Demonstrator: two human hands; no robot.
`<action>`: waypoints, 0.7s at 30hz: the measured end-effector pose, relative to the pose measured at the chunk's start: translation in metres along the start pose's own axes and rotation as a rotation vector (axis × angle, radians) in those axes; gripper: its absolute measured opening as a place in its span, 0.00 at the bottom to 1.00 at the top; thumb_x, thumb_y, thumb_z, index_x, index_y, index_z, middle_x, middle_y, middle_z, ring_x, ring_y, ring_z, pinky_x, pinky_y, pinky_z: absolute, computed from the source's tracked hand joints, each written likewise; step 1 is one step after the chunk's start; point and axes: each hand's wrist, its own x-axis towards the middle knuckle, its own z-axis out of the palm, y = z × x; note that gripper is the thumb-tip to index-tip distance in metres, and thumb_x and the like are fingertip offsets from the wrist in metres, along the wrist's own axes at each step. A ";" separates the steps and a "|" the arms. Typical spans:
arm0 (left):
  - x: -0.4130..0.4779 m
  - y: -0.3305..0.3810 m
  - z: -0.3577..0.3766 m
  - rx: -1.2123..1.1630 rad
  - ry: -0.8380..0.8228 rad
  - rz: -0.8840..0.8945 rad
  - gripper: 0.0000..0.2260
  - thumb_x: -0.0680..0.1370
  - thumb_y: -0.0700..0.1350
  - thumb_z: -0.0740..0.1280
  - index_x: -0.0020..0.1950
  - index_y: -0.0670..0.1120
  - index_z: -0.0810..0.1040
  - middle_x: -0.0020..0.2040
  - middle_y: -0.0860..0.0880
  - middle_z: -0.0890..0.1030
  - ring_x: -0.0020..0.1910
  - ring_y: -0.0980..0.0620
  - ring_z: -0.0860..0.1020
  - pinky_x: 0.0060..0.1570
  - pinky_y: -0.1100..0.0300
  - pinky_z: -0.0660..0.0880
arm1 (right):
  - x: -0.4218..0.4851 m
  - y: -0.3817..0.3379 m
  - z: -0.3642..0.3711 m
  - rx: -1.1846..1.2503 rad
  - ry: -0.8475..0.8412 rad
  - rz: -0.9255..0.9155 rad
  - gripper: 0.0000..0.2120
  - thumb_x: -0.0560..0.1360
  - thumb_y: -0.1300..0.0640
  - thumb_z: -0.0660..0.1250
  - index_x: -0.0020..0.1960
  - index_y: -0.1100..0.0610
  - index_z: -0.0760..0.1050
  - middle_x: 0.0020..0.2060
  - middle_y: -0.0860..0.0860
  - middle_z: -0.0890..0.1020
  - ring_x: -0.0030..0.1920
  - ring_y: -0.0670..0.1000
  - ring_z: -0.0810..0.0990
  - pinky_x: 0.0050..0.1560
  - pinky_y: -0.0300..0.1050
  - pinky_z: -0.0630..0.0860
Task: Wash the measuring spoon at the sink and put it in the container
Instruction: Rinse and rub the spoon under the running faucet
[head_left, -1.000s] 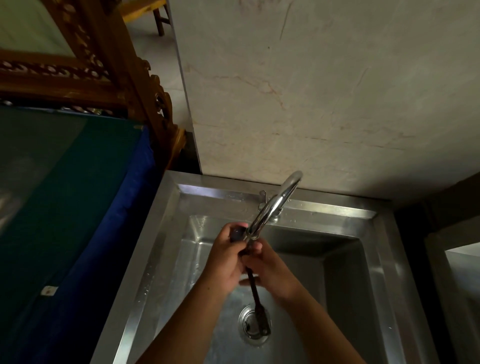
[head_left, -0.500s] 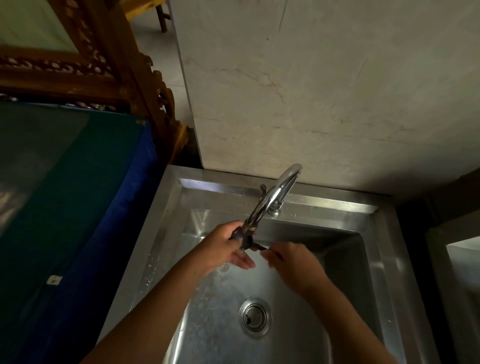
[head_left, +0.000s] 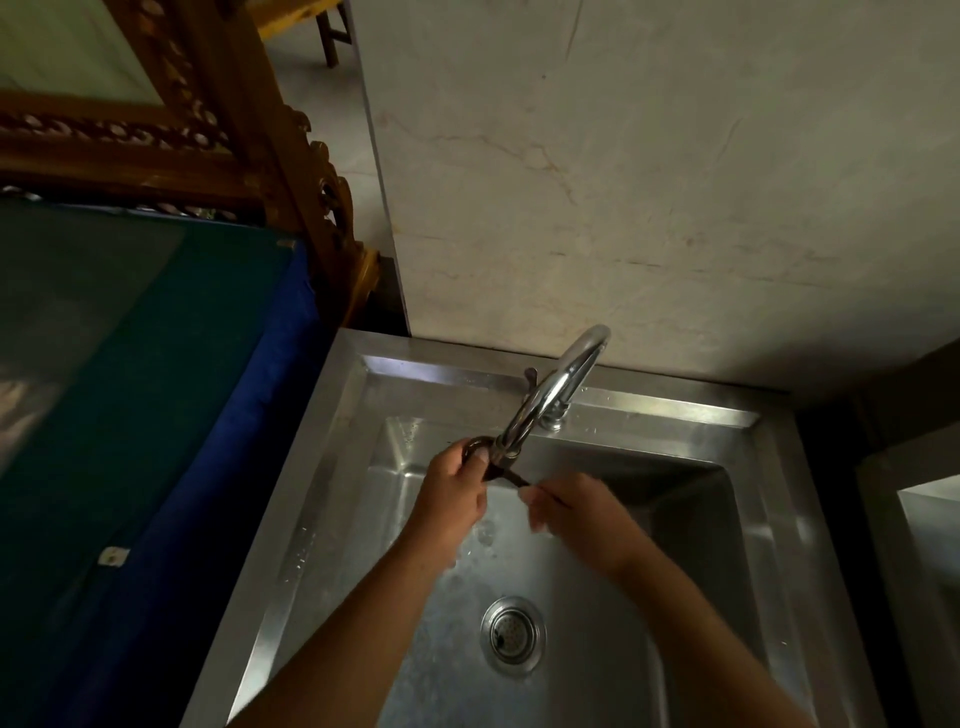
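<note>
The steel sink (head_left: 332, 467) is filling the view, its faucet (head_left: 550, 395) arching over both hands. The left hand (head_left: 452, 499) is cupping the measuring spoon (head_left: 493, 467) bowl under the spout; the right hand (head_left: 576, 512) is pinching the handle, fingers (head_left: 535, 501) narrow. The spoon is looking light, stiff and likely wet-slippery, so the handle is probably the safest hold. The container is lying out of view; running water is hard to make out.

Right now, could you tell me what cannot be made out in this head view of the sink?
- Spoon: its bowl is mostly covered by the left hand and the faucet spout; the handle end is inside the right hand.
- Water stream: too dim to tell whether it is running.
- Container: not in view.
- Sink: the near edge is cut off by the frame bottom.
</note>
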 end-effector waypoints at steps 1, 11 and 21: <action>-0.001 -0.004 0.004 -0.053 0.071 0.004 0.06 0.81 0.44 0.62 0.49 0.46 0.78 0.25 0.57 0.76 0.23 0.62 0.68 0.24 0.68 0.64 | -0.004 -0.003 0.013 0.148 0.018 0.058 0.19 0.80 0.52 0.61 0.31 0.52 0.77 0.26 0.48 0.77 0.26 0.48 0.73 0.31 0.42 0.70; 0.001 -0.004 0.003 -0.196 -0.235 -0.043 0.10 0.80 0.31 0.56 0.57 0.39 0.74 0.40 0.41 0.83 0.37 0.46 0.82 0.36 0.56 0.79 | -0.018 0.005 0.042 0.492 0.007 0.228 0.23 0.81 0.52 0.59 0.29 0.54 0.75 0.20 0.46 0.71 0.21 0.44 0.67 0.27 0.38 0.64; 0.001 0.027 -0.024 0.319 -0.544 -0.118 0.06 0.83 0.36 0.55 0.53 0.44 0.70 0.36 0.41 0.82 0.30 0.43 0.82 0.30 0.55 0.79 | 0.012 -0.003 -0.040 -0.352 -0.215 -0.029 0.14 0.80 0.50 0.60 0.38 0.52 0.77 0.35 0.45 0.78 0.36 0.41 0.75 0.39 0.34 0.67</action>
